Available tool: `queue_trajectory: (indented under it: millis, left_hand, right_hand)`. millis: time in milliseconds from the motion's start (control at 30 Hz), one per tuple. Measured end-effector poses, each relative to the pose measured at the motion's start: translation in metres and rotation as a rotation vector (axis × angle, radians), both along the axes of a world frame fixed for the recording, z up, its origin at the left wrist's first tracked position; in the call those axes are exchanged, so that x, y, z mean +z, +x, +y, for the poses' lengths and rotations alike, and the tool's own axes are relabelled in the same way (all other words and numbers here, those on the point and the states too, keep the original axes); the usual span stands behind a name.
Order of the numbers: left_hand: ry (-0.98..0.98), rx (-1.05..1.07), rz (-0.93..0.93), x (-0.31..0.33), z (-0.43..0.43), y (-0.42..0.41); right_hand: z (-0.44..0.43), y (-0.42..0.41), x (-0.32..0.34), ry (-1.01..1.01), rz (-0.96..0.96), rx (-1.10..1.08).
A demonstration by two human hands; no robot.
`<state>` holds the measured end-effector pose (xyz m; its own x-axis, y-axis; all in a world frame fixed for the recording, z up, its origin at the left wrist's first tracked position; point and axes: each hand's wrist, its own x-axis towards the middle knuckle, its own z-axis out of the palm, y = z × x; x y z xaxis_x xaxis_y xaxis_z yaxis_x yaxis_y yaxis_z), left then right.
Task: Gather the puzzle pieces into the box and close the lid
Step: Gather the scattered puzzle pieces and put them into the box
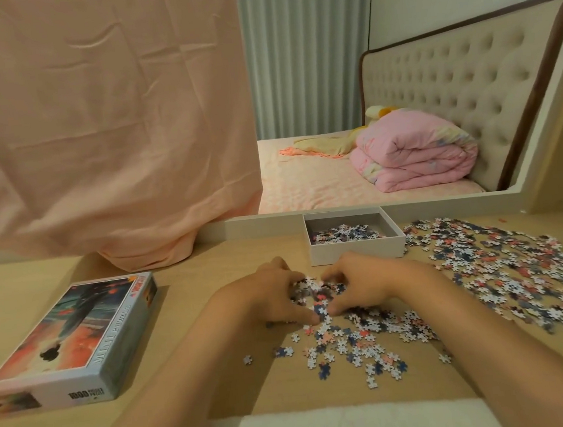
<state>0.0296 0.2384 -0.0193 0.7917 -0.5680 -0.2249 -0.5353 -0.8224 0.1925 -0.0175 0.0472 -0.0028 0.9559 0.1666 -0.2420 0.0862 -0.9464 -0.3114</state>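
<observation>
Puzzle pieces (315, 296) clutched by left hand (274, 296) and right hand (361, 285), near box (357, 250) front wall.

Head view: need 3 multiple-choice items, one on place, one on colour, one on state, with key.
1. Where is the printed lid relative to the box?
A. On top of it
B. Flat on the table, away to its left, beyond the left hand
C. Underneath it

2. What colour are the box's walls?
A. White
B. Black
C. Green

3. What state is the box in?
A. Closed
B. Open and empty
C. Open, with some puzzle pieces inside

Key:
1 B: the lid lies picture up on the wood, apart from the box.
2 A: the front wall is plain white.
3 C: pieces show inside the box, while the left hand and right hand cup a heap in front of it.
</observation>
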Motion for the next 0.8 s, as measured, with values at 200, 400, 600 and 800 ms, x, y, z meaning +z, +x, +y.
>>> queue_trajectory:
  millis: [200, 400, 600, 800]
  left_hand:
    - [-0.116, -0.028, 0.008, -0.003, 0.000, 0.004]
    - [-0.105, -0.073, -0.046, -0.005, -0.007, 0.005]
    - [-0.301, -0.023, -0.086, -0.007, -0.011, 0.003]
    - [-0.507, 0.092, -0.065, -0.014, -0.013, 0.004]
  right_hand:
    - [-0.007, 0.004, 0.004, 0.013, 0.041, -0.006]
    - [0.008, 0.006, -0.008, 0.030, -0.005, -0.019]
    - [0.012, 0.007, -0.009, 0.129, -0.088, -0.097]
    - [0.006, 0.010, -0.014, 0.338, -0.112, -0.197]
